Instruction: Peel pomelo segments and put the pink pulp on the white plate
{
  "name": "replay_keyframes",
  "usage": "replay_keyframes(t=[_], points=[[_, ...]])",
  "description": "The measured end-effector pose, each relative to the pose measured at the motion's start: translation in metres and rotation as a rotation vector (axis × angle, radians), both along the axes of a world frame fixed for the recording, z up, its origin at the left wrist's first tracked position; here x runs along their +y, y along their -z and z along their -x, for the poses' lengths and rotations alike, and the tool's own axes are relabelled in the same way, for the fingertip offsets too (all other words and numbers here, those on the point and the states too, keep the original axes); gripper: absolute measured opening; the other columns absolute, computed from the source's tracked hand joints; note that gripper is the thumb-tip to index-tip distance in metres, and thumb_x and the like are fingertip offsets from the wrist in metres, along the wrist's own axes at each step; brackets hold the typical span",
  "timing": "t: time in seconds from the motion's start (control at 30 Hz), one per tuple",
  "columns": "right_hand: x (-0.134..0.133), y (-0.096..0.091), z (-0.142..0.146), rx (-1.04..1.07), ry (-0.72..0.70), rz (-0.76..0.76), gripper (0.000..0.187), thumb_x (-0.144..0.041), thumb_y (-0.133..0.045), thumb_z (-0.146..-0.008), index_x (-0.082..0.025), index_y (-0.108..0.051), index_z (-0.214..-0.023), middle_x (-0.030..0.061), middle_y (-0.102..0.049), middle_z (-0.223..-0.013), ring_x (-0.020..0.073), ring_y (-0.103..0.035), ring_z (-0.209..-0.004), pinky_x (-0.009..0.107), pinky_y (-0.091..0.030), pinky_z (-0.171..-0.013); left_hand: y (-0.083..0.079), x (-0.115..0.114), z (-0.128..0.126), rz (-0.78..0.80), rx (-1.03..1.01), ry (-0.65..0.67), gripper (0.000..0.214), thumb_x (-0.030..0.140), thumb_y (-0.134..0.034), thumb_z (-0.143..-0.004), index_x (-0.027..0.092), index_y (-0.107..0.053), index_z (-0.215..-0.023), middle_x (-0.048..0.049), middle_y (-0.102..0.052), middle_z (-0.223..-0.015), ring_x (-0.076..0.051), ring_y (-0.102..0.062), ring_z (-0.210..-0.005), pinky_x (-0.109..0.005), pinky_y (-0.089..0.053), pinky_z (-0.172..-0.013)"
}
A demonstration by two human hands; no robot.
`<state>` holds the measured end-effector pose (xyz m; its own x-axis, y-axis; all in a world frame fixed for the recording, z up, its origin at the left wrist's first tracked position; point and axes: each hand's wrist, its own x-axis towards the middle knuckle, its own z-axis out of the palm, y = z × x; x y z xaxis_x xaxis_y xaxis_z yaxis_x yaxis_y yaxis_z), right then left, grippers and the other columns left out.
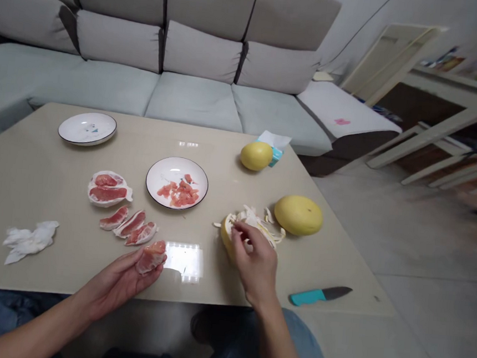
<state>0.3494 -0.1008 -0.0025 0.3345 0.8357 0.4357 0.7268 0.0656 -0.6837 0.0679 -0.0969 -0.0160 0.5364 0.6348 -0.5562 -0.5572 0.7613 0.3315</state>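
Note:
My left hand [136, 273] holds a red pomelo segment [151, 256] with its pinkish flesh showing, just above the table's front edge. Over a yellow pomelo rind [227, 238] filled with white peel scraps [254, 220], my right hand [256, 261] has its thumb and fingertips pinched together; whatever is between them is hidden. Several loose pomelo segments [131, 223] lie left of centre, and behind them rests a larger peeled pomelo piece [107, 188]. A white plate [154, 185] with a dark rim carries small bits of red pulp [183, 194].
To the right sit a whole yellow pomelo [298, 215] and a knife [320, 295] with a turquoise handle. Farther back, another pomelo [256, 156] touches a tissue pack [277, 149]. A second plate [87, 128] and crumpled tissue [31, 241] lie left. A sofa [195, 97] stands behind the table.

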Motion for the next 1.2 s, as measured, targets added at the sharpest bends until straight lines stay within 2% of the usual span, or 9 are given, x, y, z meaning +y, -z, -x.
replay_keyframes(t=[0.07, 0.17, 0.27, 0.33, 0.5, 0.63, 0.77, 0.93, 1.2], points=[[-0.001, 0.003, 0.015, 0.005, -0.143, -0.001, 0.016, -0.025, -0.054, -0.089, -0.020, -0.068, -0.094, 0.0072, -0.071, -0.091, 0.0202, -0.063, -0.081, 0.033, -0.049, -0.074, 0.000, 0.000, 0.000, -0.023, -0.013, 0.032, 0.024, 0.019, -0.054, -0.093, 0.008, -0.066, -0.111, -0.0143, -0.072, -0.110, -0.020, -0.070, -0.098, -0.033, -0.053, -0.094], [-0.006, 0.004, 0.043, 0.094, -0.369, 0.063, 0.014, -0.020, -0.053, -0.089, -0.021, -0.068, -0.092, 0.0062, -0.070, -0.086, 0.0185, -0.063, -0.078, 0.031, -0.050, -0.072, -0.002, -0.001, -0.002, -0.072, -0.023, 0.063, 0.025, 0.021, -0.053, -0.093, 0.009, -0.067, -0.111, -0.0134, -0.073, -0.108, -0.020, -0.070, -0.096, -0.034, -0.052, -0.094], [-0.014, 0.003, 0.070, 0.230, -0.533, 0.104, 0.014, -0.018, -0.055, -0.088, -0.021, -0.069, -0.091, 0.0044, -0.068, -0.080, 0.0156, -0.060, -0.070, 0.028, -0.050, -0.065, -0.004, -0.002, -0.007, -0.156, -0.044, 0.041, 0.025, 0.019, -0.053, -0.093, 0.014, -0.068, -0.113, -0.0106, -0.068, -0.121, -0.020, -0.064, -0.110, -0.034, -0.046, -0.102], [-0.018, 0.003, 0.083, 0.318, -0.576, 0.098, 0.014, -0.018, -0.058, -0.087, -0.022, -0.070, -0.091, 0.0040, -0.068, -0.080, 0.0146, -0.060, -0.067, 0.027, -0.049, -0.062, -0.007, -0.002, -0.010, -0.212, -0.040, 0.048, 0.029, 0.017, -0.054, -0.092, 0.017, -0.065, -0.119, -0.0084, -0.062, -0.131, -0.020, -0.057, -0.120, -0.034, -0.041, -0.107], [-0.021, 0.002, 0.094, 0.439, -0.534, 0.105, 0.011, -0.016, -0.062, -0.084, -0.021, -0.072, -0.085, 0.0039, -0.069, -0.080, 0.0141, -0.058, -0.067, 0.026, -0.047, -0.062, -0.016, -0.007, -0.015, -0.302, 0.016, 0.100, 0.036, 0.018, -0.060, -0.089, 0.017, -0.060, -0.126, -0.0092, -0.059, -0.134, -0.021, -0.052, -0.125, -0.034, -0.034, -0.111], [-0.022, 0.000, 0.095, 0.483, -0.528, 0.144, 0.011, -0.016, -0.063, -0.082, -0.021, -0.073, -0.081, 0.0031, -0.068, -0.076, 0.0138, -0.056, -0.064, 0.026, -0.047, -0.061, -0.017, -0.010, -0.017, -0.308, 0.126, 0.047, 0.037, 0.017, -0.067, -0.084, 0.017, -0.061, -0.121, -0.0112, -0.055, -0.137, -0.023, -0.050, -0.128, -0.035, -0.033, -0.111], [-0.024, 0.001, 0.100, 0.545, -0.503, 0.182, 0.009, -0.017, -0.066, -0.078, -0.020, -0.074, -0.081, 0.0023, -0.067, -0.072, 0.0135, -0.055, -0.061, 0.025, -0.046, -0.058, -0.016, -0.012, -0.020, -0.318, 0.235, -0.052, 0.037, 0.013, -0.075, -0.076, 0.020, -0.060, -0.109, -0.0096, -0.060, -0.129, -0.022, -0.058, -0.117, -0.036, -0.040, -0.105], [-0.025, 0.004, 0.105, 0.603, -0.476, 0.266, 0.007, -0.022, -0.068, -0.076, -0.019, -0.074, -0.075, 0.0017, -0.065, -0.068, 0.0128, -0.052, -0.058, 0.024, -0.045, -0.055, -0.016, -0.014, -0.021, -0.449, 0.292, -0.119, 0.029, 0.012, -0.074, -0.075, 0.023, -0.055, -0.094, -0.0033, -0.067, -0.107, -0.019, -0.062, -0.104, -0.033, -0.044, -0.096], [-0.025, 0.009, 0.106, 0.637, -0.468, 0.313, 0.010, -0.023, -0.066, -0.078, -0.018, -0.074, -0.075, 0.0024, -0.065, -0.069, 0.0130, -0.052, -0.060, 0.024, -0.044, -0.055, -0.003, -0.014, -0.021, -0.534, 0.403, -0.166, 0.043, 0.008, -0.080, -0.066, 0.024, -0.056, -0.098, -0.0002, -0.067, -0.096, -0.016, -0.063, -0.083, -0.026, -0.048, -0.076]])
